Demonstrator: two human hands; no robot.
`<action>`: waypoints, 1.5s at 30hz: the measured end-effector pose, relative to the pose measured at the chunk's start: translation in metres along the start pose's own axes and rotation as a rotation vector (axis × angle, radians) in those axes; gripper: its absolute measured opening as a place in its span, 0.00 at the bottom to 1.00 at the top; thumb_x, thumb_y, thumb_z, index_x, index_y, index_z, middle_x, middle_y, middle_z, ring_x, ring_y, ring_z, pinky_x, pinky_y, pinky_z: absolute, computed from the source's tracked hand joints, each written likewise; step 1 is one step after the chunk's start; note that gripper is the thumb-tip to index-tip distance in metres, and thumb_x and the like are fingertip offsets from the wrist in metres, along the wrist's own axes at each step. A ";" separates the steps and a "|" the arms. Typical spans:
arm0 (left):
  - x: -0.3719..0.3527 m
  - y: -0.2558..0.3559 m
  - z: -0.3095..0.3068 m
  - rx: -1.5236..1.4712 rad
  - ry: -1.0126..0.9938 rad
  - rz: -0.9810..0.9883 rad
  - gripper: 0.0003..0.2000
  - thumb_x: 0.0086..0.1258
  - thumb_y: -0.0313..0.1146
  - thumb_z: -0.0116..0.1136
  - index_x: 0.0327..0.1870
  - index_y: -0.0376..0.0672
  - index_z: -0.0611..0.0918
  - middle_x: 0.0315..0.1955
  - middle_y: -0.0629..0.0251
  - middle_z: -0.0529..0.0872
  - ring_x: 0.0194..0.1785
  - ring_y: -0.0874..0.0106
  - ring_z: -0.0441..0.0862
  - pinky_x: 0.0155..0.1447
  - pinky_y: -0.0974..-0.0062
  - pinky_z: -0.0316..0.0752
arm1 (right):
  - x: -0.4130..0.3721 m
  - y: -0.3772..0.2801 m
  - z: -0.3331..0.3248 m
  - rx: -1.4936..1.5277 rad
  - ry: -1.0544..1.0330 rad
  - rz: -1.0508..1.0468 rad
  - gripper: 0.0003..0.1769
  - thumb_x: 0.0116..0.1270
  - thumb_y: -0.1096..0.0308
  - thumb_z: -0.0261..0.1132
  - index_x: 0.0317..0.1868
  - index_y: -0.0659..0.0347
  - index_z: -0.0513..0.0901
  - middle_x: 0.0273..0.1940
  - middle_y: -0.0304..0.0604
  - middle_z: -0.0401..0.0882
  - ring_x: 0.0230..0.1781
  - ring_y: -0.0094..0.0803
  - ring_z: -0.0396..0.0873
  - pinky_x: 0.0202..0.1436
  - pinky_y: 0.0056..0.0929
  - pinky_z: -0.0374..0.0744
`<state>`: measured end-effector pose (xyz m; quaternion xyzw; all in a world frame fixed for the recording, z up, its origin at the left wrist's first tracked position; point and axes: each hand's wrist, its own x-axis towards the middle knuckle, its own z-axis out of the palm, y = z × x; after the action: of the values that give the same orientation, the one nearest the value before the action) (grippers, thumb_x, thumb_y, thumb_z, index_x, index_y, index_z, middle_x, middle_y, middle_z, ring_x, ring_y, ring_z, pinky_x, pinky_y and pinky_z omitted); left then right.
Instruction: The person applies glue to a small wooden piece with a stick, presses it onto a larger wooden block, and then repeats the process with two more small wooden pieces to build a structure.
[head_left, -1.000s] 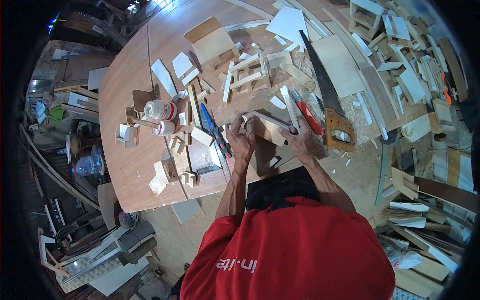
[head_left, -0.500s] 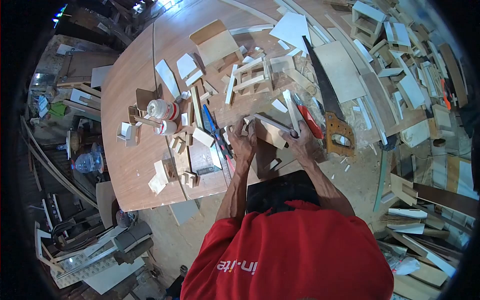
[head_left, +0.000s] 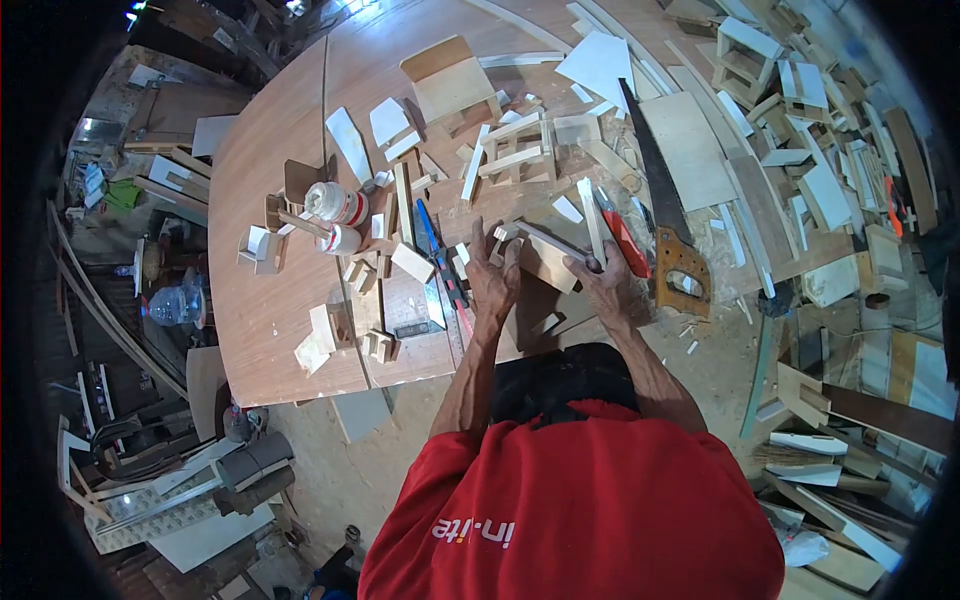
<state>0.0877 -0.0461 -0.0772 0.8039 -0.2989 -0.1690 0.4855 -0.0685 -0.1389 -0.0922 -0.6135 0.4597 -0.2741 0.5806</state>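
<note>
Between my two hands, a small wooden box-like piece (head_left: 548,265) is held tilted near the table's front edge. My left hand (head_left: 494,285) closes on its left end, with a small wood block (head_left: 507,232) at the fingertips. At the opposite end, my right hand (head_left: 606,287) grips the piece, its fingers bent around the corner. A narrow light wood strip (head_left: 591,222) rises just beyond the right fingers. Close by on the right lie a red-handled tool (head_left: 622,238) and a handsaw (head_left: 680,270). Blue pliers-like handles (head_left: 430,235) lie left of my left hand.
Glue jars (head_left: 335,205) stand at the left on the brown table (head_left: 260,330). A try square (head_left: 420,325), small wooden frames (head_left: 515,155) and many offcuts lie around. Wood scraps (head_left: 820,190) are piled at the right, and a plastic bottle (head_left: 180,303) is off the table's left side.
The view has shifted slightly, so the table's things appear a little to the right. My left fingers have lifted and straightened somewhat; both hands stay on the wooden piece.
</note>
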 end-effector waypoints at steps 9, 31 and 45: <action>-0.020 -0.003 -0.010 0.032 0.236 0.223 0.26 0.64 0.28 0.61 0.62 0.33 0.68 0.50 0.48 0.82 0.55 0.59 0.81 0.54 0.66 0.76 | 0.006 0.011 -0.001 0.071 0.002 0.002 0.21 0.61 0.55 0.70 0.42 0.66 0.76 0.27 0.34 0.69 0.25 0.22 0.66 0.27 0.24 0.69; -0.067 0.034 -0.052 -0.927 -0.539 -0.372 0.13 0.70 0.25 0.54 0.54 0.39 0.77 0.42 0.63 0.83 0.44 0.69 0.82 0.52 0.66 0.78 | -0.121 -0.046 0.008 0.721 0.153 0.077 0.14 0.64 0.75 0.64 0.50 0.60 0.82 0.27 0.28 0.73 0.22 0.15 0.64 0.30 0.20 0.72; -0.076 0.094 -0.095 -0.809 -0.541 0.182 0.10 0.66 0.23 0.61 0.48 0.38 0.80 0.39 0.68 0.82 0.39 0.80 0.77 0.44 0.82 0.72 | -0.143 -0.117 0.040 0.546 0.211 -0.256 0.16 0.66 0.72 0.66 0.55 0.60 0.81 0.37 0.34 0.81 0.31 0.17 0.74 0.29 0.18 0.73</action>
<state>0.0531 0.0350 0.0487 0.4490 -0.3939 -0.4308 0.6765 -0.0663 -0.0055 0.0421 -0.4560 0.3457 -0.5204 0.6338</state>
